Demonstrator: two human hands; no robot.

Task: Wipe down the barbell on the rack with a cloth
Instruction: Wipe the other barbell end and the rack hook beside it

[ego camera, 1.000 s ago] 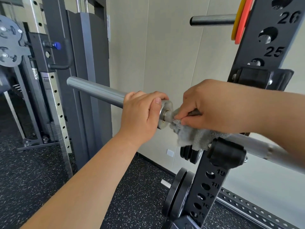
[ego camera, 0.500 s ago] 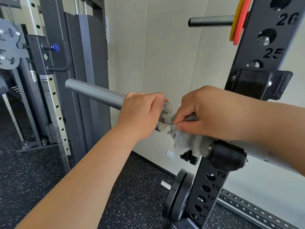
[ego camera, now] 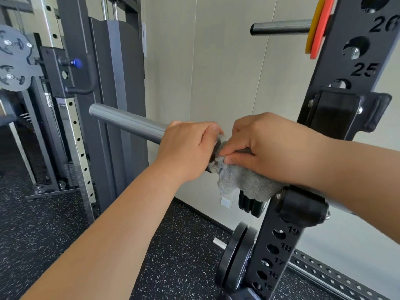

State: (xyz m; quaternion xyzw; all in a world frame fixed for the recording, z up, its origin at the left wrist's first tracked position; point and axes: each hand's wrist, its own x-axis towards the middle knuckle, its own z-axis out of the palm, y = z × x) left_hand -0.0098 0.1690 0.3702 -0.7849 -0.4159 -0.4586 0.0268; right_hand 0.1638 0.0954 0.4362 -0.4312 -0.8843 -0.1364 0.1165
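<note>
Just left of the rack (ego camera: 346,61) upright, holds the barbell (ego camera: 138,126) steady on the hook (ego camera: 303,204), sleeve (ego camera: 112,115) poking out far-left, shaft (ego camera: 338,205) running off right under the forearm. Grips the sleeve with the left hand (ego camera: 188,148), fingers curled over the top, thumb up by the collar (ego camera: 217,146), much as a second ago. Pinches the grey cloth (ego camera: 242,180) in the right hand (ego camera: 266,148), thumb and fingertips closed on a fold, the rest bunched on the shaft and hanging below. Sits closer to the collar than a second ago: back then left most of the collar's face bare with a sliver of shaft beside it, now hides much of that face and crowds the cloth right up against it. Reads as working the short stretch between hook and collar leftward into the corner, so likely near the end of that stroke. Cannot judge the state of the sleeve or the long shaft from this view. Probably calls next for drawing the cloth back right, or moving the left grip to free the sleeve.
</note>
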